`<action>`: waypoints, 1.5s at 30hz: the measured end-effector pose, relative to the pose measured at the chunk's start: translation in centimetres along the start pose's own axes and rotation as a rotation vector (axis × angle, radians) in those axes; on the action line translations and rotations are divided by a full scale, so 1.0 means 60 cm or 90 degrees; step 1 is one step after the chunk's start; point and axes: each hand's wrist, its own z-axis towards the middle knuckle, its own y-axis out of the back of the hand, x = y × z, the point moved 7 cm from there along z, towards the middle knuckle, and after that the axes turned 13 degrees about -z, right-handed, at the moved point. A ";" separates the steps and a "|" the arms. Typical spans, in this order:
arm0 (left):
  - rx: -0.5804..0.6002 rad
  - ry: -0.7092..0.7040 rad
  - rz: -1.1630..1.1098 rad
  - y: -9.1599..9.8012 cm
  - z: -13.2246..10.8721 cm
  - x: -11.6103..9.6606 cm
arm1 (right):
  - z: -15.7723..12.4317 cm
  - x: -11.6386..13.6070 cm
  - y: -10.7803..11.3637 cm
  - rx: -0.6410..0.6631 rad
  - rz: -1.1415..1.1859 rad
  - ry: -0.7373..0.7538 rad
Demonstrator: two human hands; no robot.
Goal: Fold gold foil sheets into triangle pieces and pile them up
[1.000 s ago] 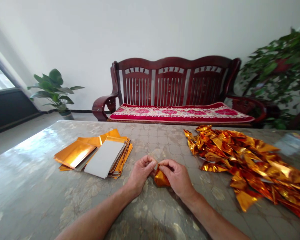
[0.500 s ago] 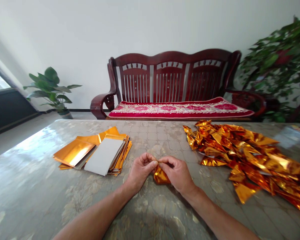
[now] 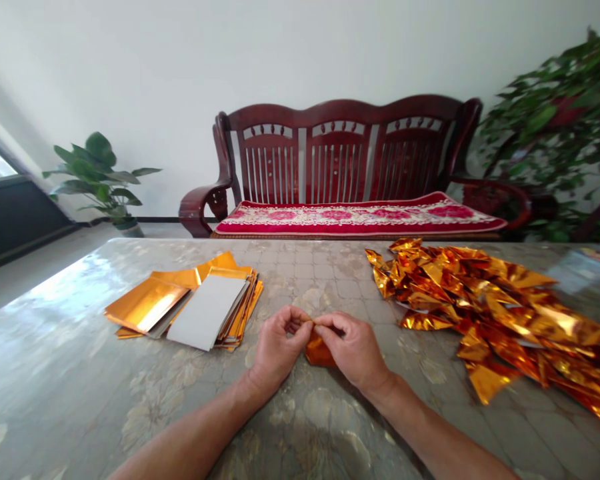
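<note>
Both hands are at it, right over the table (image 3: 280,433)! Between them sits one small gold foil piece (image 3: 321,355), its upper end pinched in the fingertips of the left hand (image 3: 280,341) at nine o'clock and the right hand (image 3: 354,350) at three. Out at ten o'clock lies a stack of gold and grey sheets (image 3: 207,312); from two round to three sprawls a glittering heap of folded gold foil (image 3: 495,293). Dead ahead at twelve, a dark red wooden bench (image 3: 337,115) wears a flowered cover (image 3: 337,215).
</note>
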 end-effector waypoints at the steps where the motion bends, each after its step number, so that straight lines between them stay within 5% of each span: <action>1: -0.005 -0.010 0.019 0.001 0.000 -0.003 | 0.000 0.000 -0.001 0.003 0.006 -0.003; 7: -0.019 0.021 -0.016 0.001 0.002 0.007 | 0.003 -0.013 -0.011 0.023 0.036 -0.056; 14: 0.072 0.178 -0.257 -0.018 0.005 0.036 | 0.007 -0.021 -0.010 0.044 -0.001 -0.065; 21: 0.105 0.258 -0.293 -0.017 0.007 0.043 | 0.006 -0.023 -0.012 0.071 -0.002 -0.062; 35: 0.177 0.279 -0.265 -0.018 0.008 0.049 | 0.007 -0.020 -0.015 0.092 0.012 -0.043; 45: 0.090 0.091 -0.037 -0.013 -0.001 0.038 | 0.008 -0.023 -0.014 0.073 -0.047 -0.023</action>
